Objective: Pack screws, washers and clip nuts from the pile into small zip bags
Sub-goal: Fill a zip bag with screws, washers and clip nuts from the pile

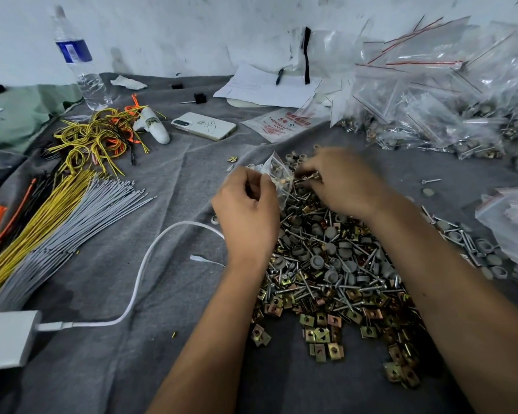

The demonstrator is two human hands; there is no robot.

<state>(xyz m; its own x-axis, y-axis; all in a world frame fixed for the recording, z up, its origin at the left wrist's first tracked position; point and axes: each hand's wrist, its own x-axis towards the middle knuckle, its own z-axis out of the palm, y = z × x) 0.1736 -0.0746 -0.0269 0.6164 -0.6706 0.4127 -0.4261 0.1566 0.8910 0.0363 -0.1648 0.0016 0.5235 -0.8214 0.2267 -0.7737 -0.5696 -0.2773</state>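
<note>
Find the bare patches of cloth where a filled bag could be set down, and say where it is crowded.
Bare cloth lies between the wires, the phone and the left hand. More lies near the front, between the white cable and the pile. Crowded: the pile itself and the bags at right.

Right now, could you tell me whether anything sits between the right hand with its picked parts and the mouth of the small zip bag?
Nothing visible blocks the way. The left hand holds the small zip bag just above the pile, and the right hand is right beside it, its fingertips blurred but close to the bag. Only loose parts lie underneath.
</note>
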